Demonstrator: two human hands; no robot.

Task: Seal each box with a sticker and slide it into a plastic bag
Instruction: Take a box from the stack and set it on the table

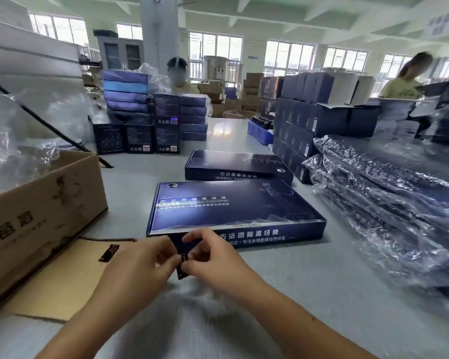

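Observation:
A flat dark blue box (231, 206) lies on the grey table just beyond my hands, its long front side with white lettering facing me. A second blue box (236, 164) lies behind it. My left hand (143, 260) and my right hand (213, 257) meet in front of the near box, both pinching a small dark sticker (183, 265) between fingertips. Another dark sticker (109, 252) lies on the cardboard flap at the left. Boxes wrapped in clear plastic bags (389, 203) are stacked at the right.
An open brown carton (36, 208) stands at the left with crumpled plastic (16, 151) above it. Stacks of blue boxes (151, 117) and dark cartons (316, 117) fill the far table. Two people stand behind them, one at the centre back, one at the far right.

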